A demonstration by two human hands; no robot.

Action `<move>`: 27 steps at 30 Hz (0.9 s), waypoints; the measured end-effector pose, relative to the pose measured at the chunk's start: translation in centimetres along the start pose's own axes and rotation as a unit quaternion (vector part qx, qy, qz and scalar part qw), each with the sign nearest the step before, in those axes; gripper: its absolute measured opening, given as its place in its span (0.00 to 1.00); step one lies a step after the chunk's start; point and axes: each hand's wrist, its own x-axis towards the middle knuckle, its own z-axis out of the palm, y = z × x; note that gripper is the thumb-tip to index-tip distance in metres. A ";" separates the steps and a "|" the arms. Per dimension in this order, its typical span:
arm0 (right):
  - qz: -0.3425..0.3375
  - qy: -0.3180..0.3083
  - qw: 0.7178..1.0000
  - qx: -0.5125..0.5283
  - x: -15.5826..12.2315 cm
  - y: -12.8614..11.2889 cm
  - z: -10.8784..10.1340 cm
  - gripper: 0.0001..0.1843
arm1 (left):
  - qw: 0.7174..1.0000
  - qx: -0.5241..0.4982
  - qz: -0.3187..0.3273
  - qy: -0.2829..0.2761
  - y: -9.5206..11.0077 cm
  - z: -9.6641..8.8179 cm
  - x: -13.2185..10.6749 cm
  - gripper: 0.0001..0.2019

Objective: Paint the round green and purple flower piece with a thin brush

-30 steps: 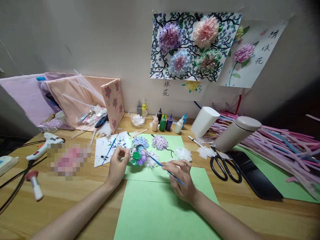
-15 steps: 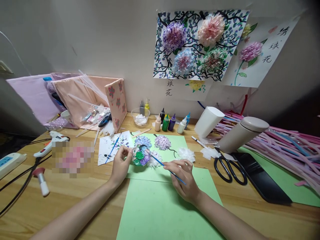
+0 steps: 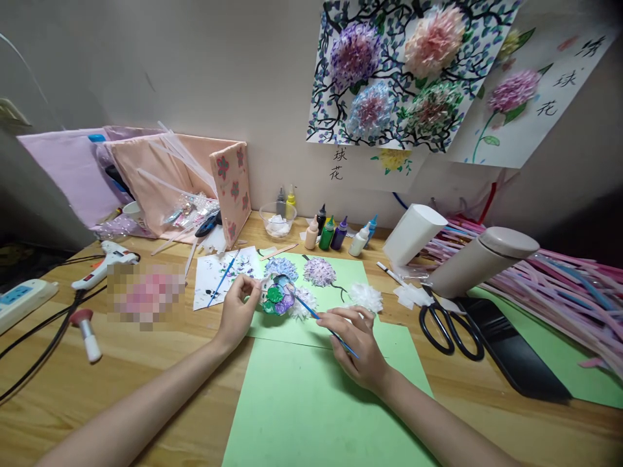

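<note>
My left hand [image 3: 242, 305] pinches the left edge of a small round paint palette [image 3: 274, 293] with green, purple and bluish wells. It is held tilted above the green paper [image 3: 321, 402]. In my right hand [image 3: 357, 337] is a thin blue paintbrush [image 3: 307, 307], its tip at the palette's right side. Behind and beside the palette, a blue fluffy flower [image 3: 281, 268], a purple one [image 3: 319, 272] and a whitish one [image 3: 302, 305] sit on the green paper. A plain white fluffy flower [image 3: 366, 298] lies right of them, just beyond my right fingers.
Several paint bottles [image 3: 326, 233] and a clear bowl [image 3: 278, 220] stand along the wall. Scissors [image 3: 450, 329], a black phone [image 3: 516, 350] and a tumbler [image 3: 487, 259] are at right. A glue gun [image 3: 104, 264] with cables, and paint-spotted paper [image 3: 221, 279] with another brush, are left.
The camera view has shifted slightly, moving the wall pictures up and right. Both hands keep their grip on the palette and brush, with the brush tip still at the palette.
</note>
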 end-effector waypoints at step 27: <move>0.000 -0.007 1.000 0.007 0.0 0.0 0.0 0.16 | 1.000 0.004 0.003 -0.003 0.1 0.2 0.1 0.11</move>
